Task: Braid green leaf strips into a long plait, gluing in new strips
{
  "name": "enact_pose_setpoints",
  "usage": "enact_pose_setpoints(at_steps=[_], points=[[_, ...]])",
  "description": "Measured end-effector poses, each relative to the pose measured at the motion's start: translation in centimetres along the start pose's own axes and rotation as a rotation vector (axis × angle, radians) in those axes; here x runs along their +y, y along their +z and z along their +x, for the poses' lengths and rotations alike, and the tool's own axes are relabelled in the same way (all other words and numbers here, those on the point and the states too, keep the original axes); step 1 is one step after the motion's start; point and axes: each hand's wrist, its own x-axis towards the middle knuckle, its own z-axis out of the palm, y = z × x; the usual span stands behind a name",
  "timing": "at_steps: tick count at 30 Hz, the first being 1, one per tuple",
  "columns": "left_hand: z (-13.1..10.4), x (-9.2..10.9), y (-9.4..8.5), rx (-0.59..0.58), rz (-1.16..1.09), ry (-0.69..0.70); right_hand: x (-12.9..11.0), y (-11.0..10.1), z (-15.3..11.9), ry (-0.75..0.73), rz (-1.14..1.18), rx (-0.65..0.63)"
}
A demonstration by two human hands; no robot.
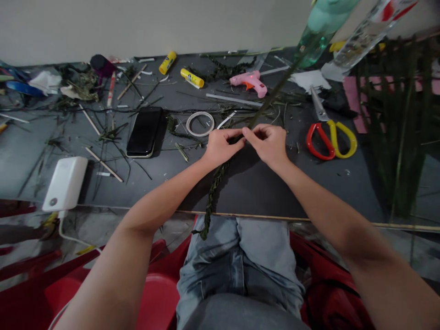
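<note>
Here, pinched the top of a dark green braid (pixel 213 188) between thumb and index finger of the left hand (pixel 222 147), just above the bench (pixel 271 197). Pressed thumb and index finger of the right hand (pixel 271 145) together at the same spot, against the left fingertips, with the other fingers curled in. Let the braid slant down from the left hand, over the bench's near edge, with the tip above the jeans (pixel 213 256). Had a long green strip (pixel 275 91) rising from the pinch toward the upper right, passing in front of the green bottle (pixel 318 36).

Had the tape (pixel 189 124) lying near the left hand, with the phone (pixel 144 132) farther left and the power bank (pixel 66 183) near the front edge. Kept the pink glue gun (pixel 250 82) beyond both hands, two yellow glue sticks (pixel 192 78) left of that, and the scissors (pixel 319 105) well to the right, handles nearest. Left wide leaves (pixel 402 137) spread at far right, beside pink paper (pixel 354 107).
</note>
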Motion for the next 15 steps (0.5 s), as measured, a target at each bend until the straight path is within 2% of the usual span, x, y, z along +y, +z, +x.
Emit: enact_pose_setpoints(at_steps=[4,7,12,15], points=[[0.3,-0.5,-0.3,-0.064,0.014,0.038,0.6,-0.6,0.7,-0.025,0.077,0.013],[0.4,-0.8,-0.2,-0.092,0.064,0.098,1.1,-0.9,1.0,-0.024,0.066,-0.042],[0.2,-1.1,0.0,-0.115,0.106,0.147,1.1,-0.4,1.1,0.087,0.271,-0.090],[0.2,-1.8,0.0,-0.082,0.191,0.123,0.5,0.0,0.7,0.165,0.427,-0.187]])
